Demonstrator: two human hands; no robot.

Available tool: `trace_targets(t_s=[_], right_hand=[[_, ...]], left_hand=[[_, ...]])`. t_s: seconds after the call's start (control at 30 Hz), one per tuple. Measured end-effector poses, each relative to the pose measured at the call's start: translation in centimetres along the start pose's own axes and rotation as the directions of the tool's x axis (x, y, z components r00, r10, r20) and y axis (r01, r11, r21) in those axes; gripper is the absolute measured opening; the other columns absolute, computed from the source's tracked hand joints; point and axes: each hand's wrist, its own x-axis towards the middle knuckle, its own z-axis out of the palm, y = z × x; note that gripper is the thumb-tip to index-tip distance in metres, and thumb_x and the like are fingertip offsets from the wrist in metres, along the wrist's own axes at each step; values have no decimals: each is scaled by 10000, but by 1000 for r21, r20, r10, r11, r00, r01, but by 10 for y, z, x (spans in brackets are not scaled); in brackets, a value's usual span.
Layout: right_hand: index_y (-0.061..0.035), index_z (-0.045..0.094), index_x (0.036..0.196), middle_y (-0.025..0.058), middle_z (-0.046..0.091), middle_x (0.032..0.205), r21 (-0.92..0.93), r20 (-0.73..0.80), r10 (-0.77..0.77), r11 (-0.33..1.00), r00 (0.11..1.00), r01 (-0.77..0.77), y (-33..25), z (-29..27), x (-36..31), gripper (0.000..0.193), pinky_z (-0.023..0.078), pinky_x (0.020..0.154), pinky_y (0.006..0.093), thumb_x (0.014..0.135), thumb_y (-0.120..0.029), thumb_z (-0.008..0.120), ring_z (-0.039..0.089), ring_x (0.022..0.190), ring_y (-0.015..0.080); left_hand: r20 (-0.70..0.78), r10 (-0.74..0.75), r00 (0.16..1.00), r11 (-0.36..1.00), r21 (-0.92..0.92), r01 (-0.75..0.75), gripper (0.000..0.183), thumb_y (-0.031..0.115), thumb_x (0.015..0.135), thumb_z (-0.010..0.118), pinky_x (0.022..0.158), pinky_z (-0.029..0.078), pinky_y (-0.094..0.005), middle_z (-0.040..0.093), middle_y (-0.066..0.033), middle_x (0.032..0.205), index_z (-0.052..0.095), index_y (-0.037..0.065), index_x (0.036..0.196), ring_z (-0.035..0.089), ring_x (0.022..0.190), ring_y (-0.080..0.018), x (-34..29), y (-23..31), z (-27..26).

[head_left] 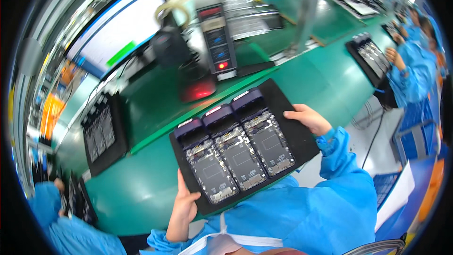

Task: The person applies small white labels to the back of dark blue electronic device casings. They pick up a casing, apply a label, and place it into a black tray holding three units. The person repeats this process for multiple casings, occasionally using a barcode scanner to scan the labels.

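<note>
Between both hands I hold a flat black tray (pixel 304 139), tilted over the front edge of the bench. My left hand (pixel 183 205) grips its lower left edge, thumb on top. At the right edge my right hand (pixel 311 119) has its thumb on the upper face and its other fingers mostly hidden. Three opened phones lie side by side on the tray: a left phone (pixel 212 172), a middle phone (pixel 239 159) and a right phone (pixel 269 142). Their inner boards and dark batteries show, and a dark purple block sits at each one's top end.
A barcode scanner (pixel 170 47) on a stand casts red light onto the green bench (pixel 141 191). Behind it are a monitor (pixel 120 28) and a box with a lit red button (pixel 216 49). Another loaded tray (pixel 101 134) lies left. Co-workers in blue sit on both sides.
</note>
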Motion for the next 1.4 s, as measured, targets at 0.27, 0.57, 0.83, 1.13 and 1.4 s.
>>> trace_targets(t_s=[0.27, 0.57, 0.83, 1.13, 1.4], right_hand=[[24, 467, 1138, 67, 567, 1016, -146, -432, -425, 903, 795, 403, 41, -92, -80, 354, 446, 743, 249, 800, -70, 516, 547, 848, 118], [-12, 526, 1045, 63, 596, 930, -93, -840, -431, 711, 328, 697, 45, -206, -184, 233, 483, 681, 253, 820, -65, 501, 587, 790, 140], [25, 566, 964, 62, 602, 838, -248, -876, -479, 558, 63, 792, 17, -313, -121, 192, 446, 651, 244, 790, -54, 541, 573, 734, 138], [-5, 503, 1109, 45, 579, 965, -376, -794, -582, 697, 176, 610, 16, -318, -143, 323, 433, 729, 243, 807, -113, 533, 554, 826, 137], [27, 509, 1098, 75, 569, 1013, -298, -896, -443, 637, 21, 711, 60, -290, -117, 320, 418, 781, 249, 809, -107, 541, 543, 892, 156]], left_hand=[[313, -29, 949, 994, 109, -6, 920, -149, 576, 420, 967, 330, -356, 251, -105, 1356, 73, 149, 1374, 341, 1205, -254, 63, 11, 118], [704, -133, 698, 918, -178, 354, 391, 197, 785, 389, 869, 382, -355, 533, -132, 1064, 455, -22, 1102, 500, 970, -228, 263, -71, 302], [658, -53, 751, 830, -390, 399, 315, 188, 792, 403, 896, 362, -367, 502, -99, 1064, 461, 11, 1046, 469, 1003, -232, 333, -115, 378], [509, -162, 845, 977, -34, 208, 437, 76, 830, 452, 839, 410, -399, 478, -117, 1097, 287, 110, 1233, 514, 942, -265, 324, -144, 393], [633, 58, 772, 997, -77, -12, 657, 12, 847, 398, 777, 418, -299, 530, -62, 1045, 30, 155, 1372, 517, 910, -130, 338, -156, 393]])
